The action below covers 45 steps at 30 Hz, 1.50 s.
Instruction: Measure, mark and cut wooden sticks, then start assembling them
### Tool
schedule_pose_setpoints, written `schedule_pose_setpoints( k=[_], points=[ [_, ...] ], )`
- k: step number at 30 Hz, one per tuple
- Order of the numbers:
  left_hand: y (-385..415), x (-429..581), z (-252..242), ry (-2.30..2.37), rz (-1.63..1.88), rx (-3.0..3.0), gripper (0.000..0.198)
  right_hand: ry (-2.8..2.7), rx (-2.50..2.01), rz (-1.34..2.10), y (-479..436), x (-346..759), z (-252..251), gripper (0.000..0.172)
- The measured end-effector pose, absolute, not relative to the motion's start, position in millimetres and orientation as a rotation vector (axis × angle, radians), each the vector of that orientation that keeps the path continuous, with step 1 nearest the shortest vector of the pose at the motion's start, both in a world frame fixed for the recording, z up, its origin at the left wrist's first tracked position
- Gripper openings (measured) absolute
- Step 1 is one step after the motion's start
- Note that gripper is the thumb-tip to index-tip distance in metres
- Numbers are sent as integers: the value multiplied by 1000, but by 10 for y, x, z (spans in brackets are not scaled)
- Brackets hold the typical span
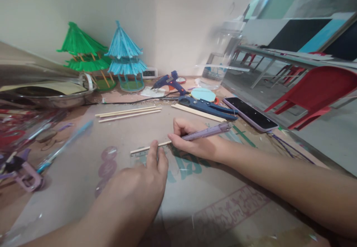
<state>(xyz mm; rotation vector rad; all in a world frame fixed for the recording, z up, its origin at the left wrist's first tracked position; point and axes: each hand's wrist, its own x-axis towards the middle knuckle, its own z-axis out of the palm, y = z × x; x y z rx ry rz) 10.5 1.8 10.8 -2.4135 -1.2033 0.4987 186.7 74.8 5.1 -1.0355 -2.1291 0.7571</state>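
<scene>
The left grip [142,182] is spread a bit, its fingertips pressing down on a thin stick [141,150]. The right grip [193,143], just ahead and to the right, pinches a purple pen [208,131] near the stick's right end. Past both grips, loose sticks [129,115] lie on the table [128,97]. Farther off, a blue glue gun [167,79] sits. Ahead of the left grip, far back, stand a green tower [83,40] and a blue tower [124,42].

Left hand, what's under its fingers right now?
Your left hand rests its fingers on a thin pale stick; a clear marked strip runs alongside. The stick's stretch directly beneath them, and whatever lies under the palm, is covered.
</scene>
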Motion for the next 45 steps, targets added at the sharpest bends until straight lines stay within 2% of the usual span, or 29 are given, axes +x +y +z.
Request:
schedule_pose_setpoints(
  k=[10,14,20,24,29,42,45],
  points=[
    [21,97,83,-1166,444,-2393,72,-2084,-1062,763,728,1857,47,25],
    [22,107,104,-1150,471,-2398,72,-2051,-1034,770,744,1870,93,19],
    [26,81,59,-1129,429,-2376,68,-2497,-807,446,899,2074,206,14],
    [30,80,48,-1150,372,-2385,68,-2634,-828,495,943,2165,227,12],
    [1,98,126,-1159,434,-2454,70,-2581,-931,467,913,2113,186,10],
    [-42,69,119,-1088,167,-2337,65,-2405,-995,214,1434,1412,152,5],
    [-29,56,107,-1063,142,-2333,64,-2316,-1041,188,1516,1421,233,12]
  ],
)
